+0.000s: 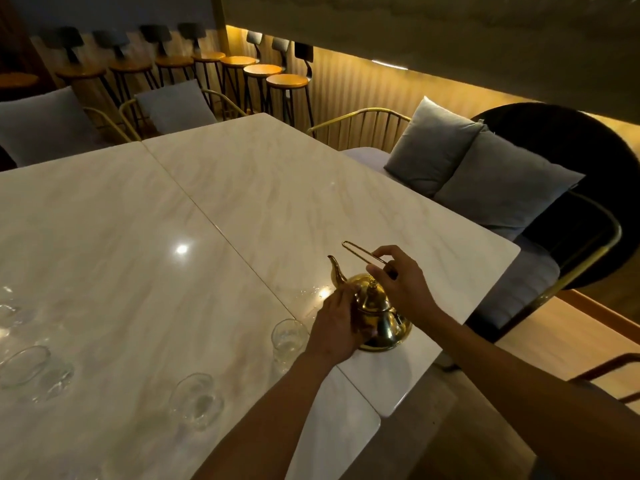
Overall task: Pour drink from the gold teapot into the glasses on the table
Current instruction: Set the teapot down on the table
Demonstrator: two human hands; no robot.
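Note:
The gold teapot [379, 318] stands on the marble table [242, 209] near its right front edge, spout pointing left and away. My right hand [401, 280] pinches the thin wire handle above the lid. My left hand [334, 329] is pressed against the pot's left side. An empty clear glass [288, 342] stands just left of my left hand. Another glass [195, 400] sits nearer the front edge, and a third [33, 370] stands at the far left.
More glassware glints at the table's left edge [8, 313]. Gold-framed chairs with grey cushions [485, 174] stand along the right side and behind the table. Bar stools [263, 72] line the back wall. A seam [221, 233] splits the tabletop.

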